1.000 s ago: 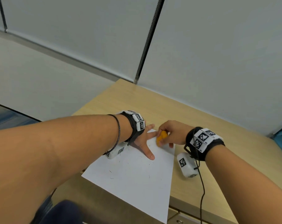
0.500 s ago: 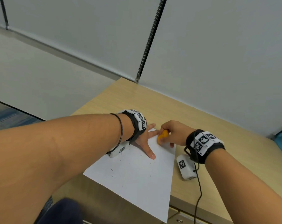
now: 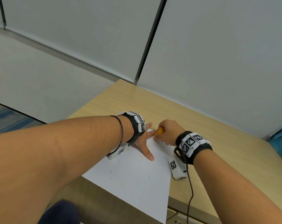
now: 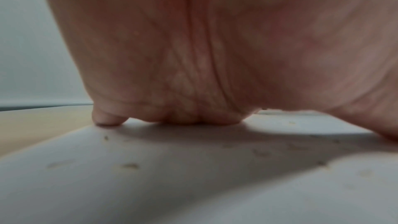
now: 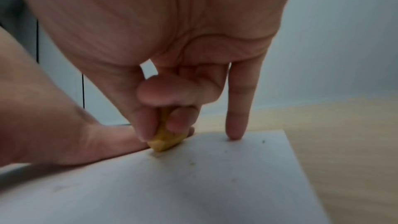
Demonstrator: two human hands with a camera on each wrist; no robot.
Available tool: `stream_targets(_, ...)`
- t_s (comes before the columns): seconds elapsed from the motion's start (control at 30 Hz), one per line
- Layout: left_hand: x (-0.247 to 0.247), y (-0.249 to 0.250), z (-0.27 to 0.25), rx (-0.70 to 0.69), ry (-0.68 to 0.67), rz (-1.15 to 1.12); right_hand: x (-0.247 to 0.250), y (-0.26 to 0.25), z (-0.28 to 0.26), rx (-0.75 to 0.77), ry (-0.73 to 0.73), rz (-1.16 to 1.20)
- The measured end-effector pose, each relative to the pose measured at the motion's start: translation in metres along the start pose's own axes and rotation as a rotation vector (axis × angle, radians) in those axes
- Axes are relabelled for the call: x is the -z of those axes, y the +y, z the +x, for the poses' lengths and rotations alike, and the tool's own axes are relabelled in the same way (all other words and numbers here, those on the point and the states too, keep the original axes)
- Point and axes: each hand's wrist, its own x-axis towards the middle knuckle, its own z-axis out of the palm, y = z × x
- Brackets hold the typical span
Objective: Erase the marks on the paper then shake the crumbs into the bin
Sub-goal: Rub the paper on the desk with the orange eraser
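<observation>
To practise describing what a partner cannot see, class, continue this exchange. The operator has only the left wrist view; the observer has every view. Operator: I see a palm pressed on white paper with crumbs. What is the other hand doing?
Observer: The right hand pinches a yellow eraser and presses its tip onto the paper near the far edge.
Operator: How close is that to my left hand?
Observer: The eraser sits right beside an outstretched finger of the left hand; I cannot tell if they touch.
Operator: Is the sheet fully on the desk?
Observer: No. In the head view its near corner hangs past the front edge of the desk.
</observation>
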Motion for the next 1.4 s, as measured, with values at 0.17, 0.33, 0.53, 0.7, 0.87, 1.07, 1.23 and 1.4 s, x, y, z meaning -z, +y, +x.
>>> stream_targets(0.17,-0.001,0.0,0.0,0.006,-0.007,-0.021,0.003,0.004,0.0,0.021,-0.156,0.104)
stream_targets(0.33,0.001,0.0,-0.001,0.007,-0.009,-0.012,0.002,0.001,0.006,0.01,-0.062,0.033)
stream_targets(0.53,0.002,0.001,0.001,0.02,-0.029,-0.014,0.003,0.007,0.005,-0.041,0.018,0.014)
stream_targets(0.7,0.005,0.001,-0.001,0.027,-0.051,-0.01,0.01,0.012,-0.003,0.038,-0.25,0.114)
stream_targets(0.87,0.007,0.001,-0.002,0.038,-0.052,0.01,0.005,0.011,0.001,0.013,-0.071,0.038)
stream_targets(1.07,0.01,0.002,-0.001,0.048,-0.095,-0.002,0.012,0.04,-0.009,-0.025,-0.013,0.101)
stream_targets(1.23,0.01,0.003,-0.001,0.039,-0.084,0.003,0.007,0.071,-0.026,-0.057,-0.057,0.369)
stream_targets(1.4,0.007,0.002,0.002,0.039,-0.071,-0.002,0.001,0.076,-0.036,-0.067,-0.033,0.4)
